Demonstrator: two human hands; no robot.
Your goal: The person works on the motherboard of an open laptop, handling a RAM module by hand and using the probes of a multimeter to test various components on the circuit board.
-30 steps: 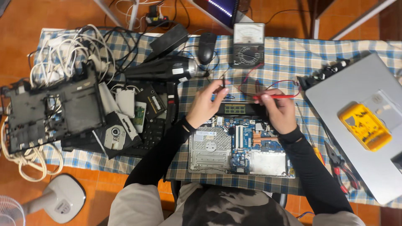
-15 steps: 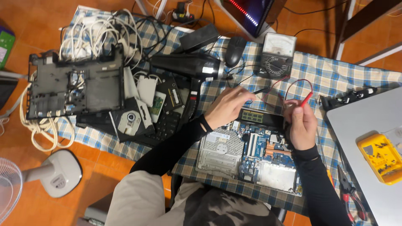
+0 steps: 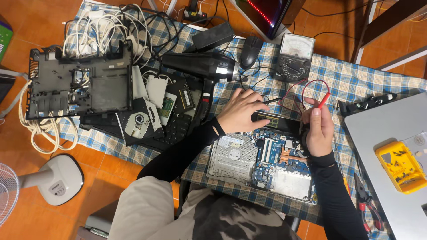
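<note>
Left hand point(image 3: 240, 111) pinches the black probe point(image 3: 271, 101), right hand point(image 3: 318, 129) apparently the red probe point(image 3: 324, 98); a slip could short the bare motherboard point(image 3: 267, 155).

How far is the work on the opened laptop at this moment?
Done: the bottom cover and optical drive lie off to the side, the laptop board exposed. In hand: left hand holds the black probe, right hand the red probe, over the board. Left: reassembly.
</note>
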